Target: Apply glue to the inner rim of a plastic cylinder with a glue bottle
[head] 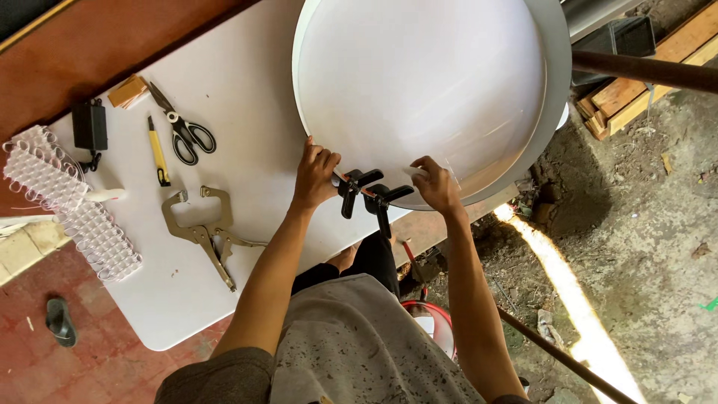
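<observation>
Hands: left hand and right hand pinch white disc rim beside black clamps — loosened fingers could let the edge spring.

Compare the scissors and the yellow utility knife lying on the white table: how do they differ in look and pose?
The scissors have black looped handles and crossed metal blades; the utility knife is a slim, straight yellow bar with dark ends. The scissors lie diagonally; the knife lies closer to upright in the picture. Both rest untouched on the table, away from both hands.

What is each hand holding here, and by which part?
Both hands grip the big white round tray at its near rim: left hand left of the black clamps, right hand beside them.
</observation>
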